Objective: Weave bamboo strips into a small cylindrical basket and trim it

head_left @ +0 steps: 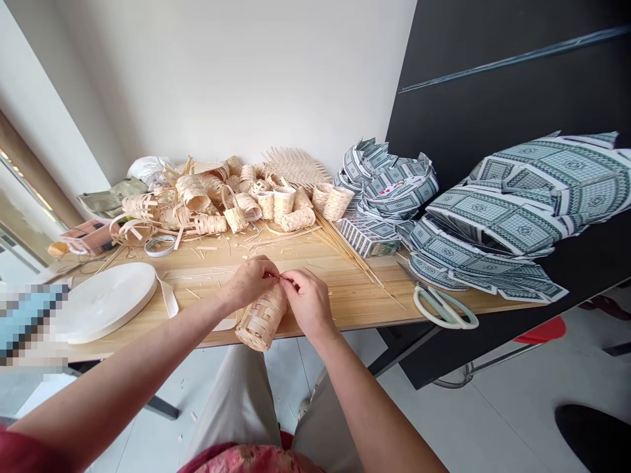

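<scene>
A small woven basket (263, 318) of pale wood strips lies tilted at the table's front edge, its closed bottom toward me. My left hand (254, 279) pinches at the far rim from the left, fingers closed. Close beside it, my right hand (309, 299) is also closed in a pinch at that rim. The fingertips of both hands nearly meet there. Whether they grip the rim itself or a thin strip on it is too small to make out. The basket's opening is hidden behind my hands.
Woven baskets and loose strips (192, 194) are heaped along the wall. A white ribbon roll (106, 299) lies left, a tape roll (160, 246) behind it. Thin sticks (350, 253) and scissors (444, 305) lie right, near folded playing-card constructions (493, 223). A red stool (542, 330) stands below.
</scene>
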Demonstrator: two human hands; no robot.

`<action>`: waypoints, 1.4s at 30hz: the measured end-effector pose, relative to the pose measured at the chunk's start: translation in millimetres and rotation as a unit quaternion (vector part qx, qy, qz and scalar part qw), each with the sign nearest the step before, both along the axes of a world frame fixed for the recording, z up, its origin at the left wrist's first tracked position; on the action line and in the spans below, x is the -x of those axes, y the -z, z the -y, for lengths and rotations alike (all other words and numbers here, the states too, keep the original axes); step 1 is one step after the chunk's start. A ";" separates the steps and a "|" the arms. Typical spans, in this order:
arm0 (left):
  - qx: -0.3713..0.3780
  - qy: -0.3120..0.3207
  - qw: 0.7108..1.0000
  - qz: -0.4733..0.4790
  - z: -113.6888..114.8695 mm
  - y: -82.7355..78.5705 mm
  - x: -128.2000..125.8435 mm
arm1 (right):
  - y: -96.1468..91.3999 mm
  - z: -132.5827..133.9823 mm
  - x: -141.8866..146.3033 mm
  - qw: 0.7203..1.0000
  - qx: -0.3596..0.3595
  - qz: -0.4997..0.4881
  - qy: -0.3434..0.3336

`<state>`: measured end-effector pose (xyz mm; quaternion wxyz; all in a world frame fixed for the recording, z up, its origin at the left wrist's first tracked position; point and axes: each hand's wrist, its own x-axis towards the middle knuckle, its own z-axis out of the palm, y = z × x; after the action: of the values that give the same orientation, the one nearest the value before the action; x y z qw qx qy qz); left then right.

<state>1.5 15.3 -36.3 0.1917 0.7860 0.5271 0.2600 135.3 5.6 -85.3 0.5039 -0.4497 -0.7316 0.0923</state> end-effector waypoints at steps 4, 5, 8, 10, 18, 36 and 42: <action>-0.001 -0.002 1.000 -0.007 0.3 -1.1 -0.4 | -0.3 1.0 1.2 1.000 0.005 0.016 0.026; 0.000 0.000 1.000 -0.009 0.1 -1.4 -0.3 | 0.0 1.2 1.4 0.999 0.005 0.014 0.029; 0.006 0.007 1.000 -0.010 -0.9 -2.7 -0.1 | 1.2 1.3 1.6 1.000 0.008 -0.008 0.024; 0.010 0.011 1.000 -0.009 -1.8 -3.7 0.2 | 2.0 1.4 1.6 0.999 0.009 -0.026 0.017; 0.023 0.031 0.999 0.019 -6.1 -1.2 3.6 | 3.2 2.7 2.9 0.997 0.020 -0.069 0.007; 0.053 0.034 0.997 0.050 -6.6 -1.6 3.4 | 5.2 3.4 3.0 0.988 0.066 -0.136 -0.012; 0.053 0.034 0.997 0.047 -6.0 -3.7 2.6 | 5.4 3.5 3.5 0.988 0.064 -0.140 -0.013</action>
<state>-1.1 21.3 -32.6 0.2667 0.7792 0.5034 0.2613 131.9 2.1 -90.7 0.5700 -0.4542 -0.6524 0.2078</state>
